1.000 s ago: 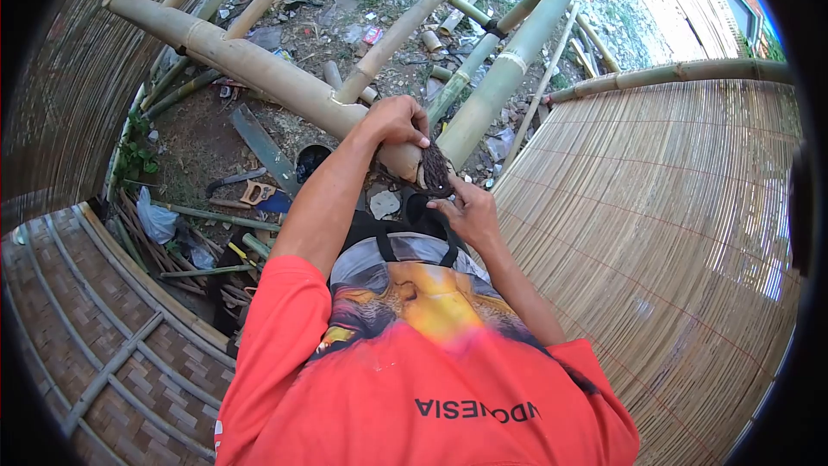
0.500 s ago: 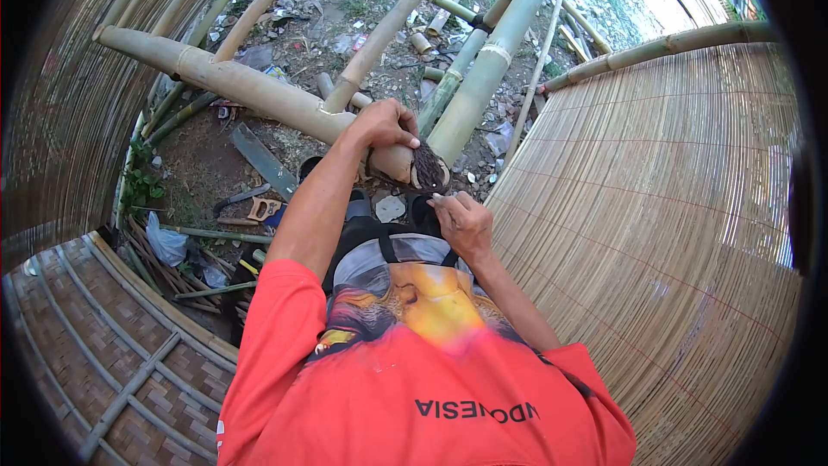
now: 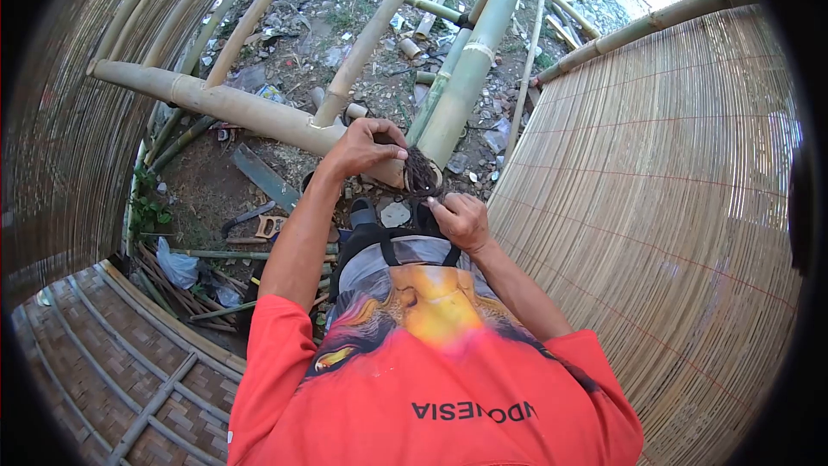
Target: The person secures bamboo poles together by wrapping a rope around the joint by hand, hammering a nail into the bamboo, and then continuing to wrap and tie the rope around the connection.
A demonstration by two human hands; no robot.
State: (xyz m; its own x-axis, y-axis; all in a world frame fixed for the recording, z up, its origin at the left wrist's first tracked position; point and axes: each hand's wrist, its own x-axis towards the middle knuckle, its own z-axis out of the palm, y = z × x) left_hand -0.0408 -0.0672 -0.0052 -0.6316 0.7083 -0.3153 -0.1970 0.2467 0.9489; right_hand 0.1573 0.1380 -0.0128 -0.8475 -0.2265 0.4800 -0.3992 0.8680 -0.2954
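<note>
Dark fibre cord is wrapped around the joint where a thick tan bamboo pole meets a thick greenish bamboo pole. My left hand is at the upper left of the wrapping, its thumb and fingers closed on the cord. Just below and right of the joint, my right hand is closed, with its fingertips pinched at the lower end of the cord. The back of the joint is hidden.
Thinner bamboo poles rise from the tan pole. A handsaw, a machete-like blade and a plastic bag lie on the ground. A bamboo blind stands at the right, a woven bamboo panel at lower left.
My left hand has lifted slightly off the wrapping, with its fingers raised. My right hand stays near the lower cord. The whole view has shifted a little.
</note>
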